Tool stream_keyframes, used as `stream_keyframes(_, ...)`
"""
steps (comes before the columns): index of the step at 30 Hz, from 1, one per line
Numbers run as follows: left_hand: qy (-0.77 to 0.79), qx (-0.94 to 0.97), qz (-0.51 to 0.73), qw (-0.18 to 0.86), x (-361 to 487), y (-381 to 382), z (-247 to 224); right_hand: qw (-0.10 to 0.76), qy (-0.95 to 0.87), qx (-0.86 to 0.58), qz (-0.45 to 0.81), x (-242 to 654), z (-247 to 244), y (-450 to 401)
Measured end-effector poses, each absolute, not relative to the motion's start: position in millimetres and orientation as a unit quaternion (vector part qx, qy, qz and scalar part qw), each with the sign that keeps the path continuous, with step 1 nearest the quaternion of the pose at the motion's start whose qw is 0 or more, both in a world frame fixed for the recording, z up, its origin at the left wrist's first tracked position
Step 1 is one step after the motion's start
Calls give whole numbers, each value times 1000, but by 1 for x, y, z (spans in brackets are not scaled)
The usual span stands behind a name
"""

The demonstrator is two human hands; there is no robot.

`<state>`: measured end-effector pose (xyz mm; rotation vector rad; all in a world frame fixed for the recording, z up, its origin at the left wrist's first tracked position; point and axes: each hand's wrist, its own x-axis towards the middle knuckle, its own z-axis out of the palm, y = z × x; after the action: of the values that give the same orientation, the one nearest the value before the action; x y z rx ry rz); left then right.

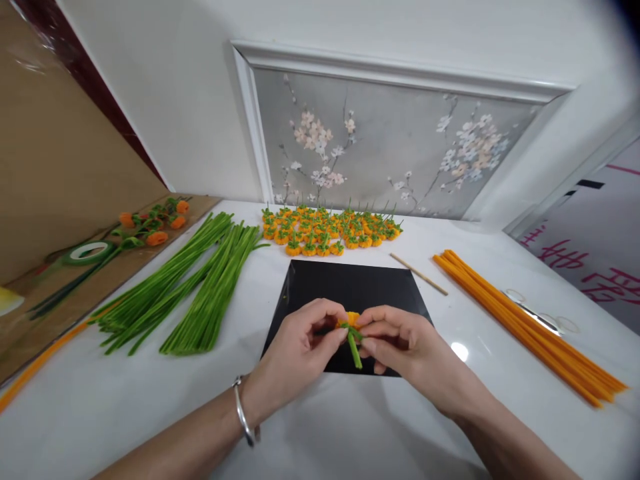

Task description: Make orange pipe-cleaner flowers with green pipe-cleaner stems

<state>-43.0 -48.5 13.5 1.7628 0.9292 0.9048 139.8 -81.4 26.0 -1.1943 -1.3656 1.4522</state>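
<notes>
Between my two hands is a small orange pipe-cleaner pumpkin point(353, 319) with green pipe cleaner point(355, 350) at its near side, one short end pointing down toward me. My left hand point(313, 340) pinches it from the left, thumb and forefinger closed. From the right, my right hand point(400, 340) grips it with thumb and fingers closed. Both hands are above a black rectangular mat point(350, 283). Part of the pumpkin is hidden by my fingers. Several similar orange pumpkins with green tops point(325, 230) stand in rows behind the mat.
Bundles of green pipe cleaners point(200, 293) lie left on the white table point(210, 407). Orange pipe cleaners point(525, 327) lie right, beside scissors point(537, 313). A thin stick point(419, 274) rests near the mat. Green tape point(89, 253) and orange flowers point(157, 238) are on cardboard far left.
</notes>
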Motion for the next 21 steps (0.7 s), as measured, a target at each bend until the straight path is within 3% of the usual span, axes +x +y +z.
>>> stream_keyframes(9, 327, 620, 351, 621, -40, -51, 23, 433, -548, -466, 544, 139, 21, -80)
stream_keyframes(17, 322, 621, 347, 625, -40, -52, 25, 473, -556, -507, 458, 139, 17, -78)
stream_keyframes(21, 348, 663, 356, 559, -40, -52, 21, 423, -557, -507, 504, 141, 22, -77)
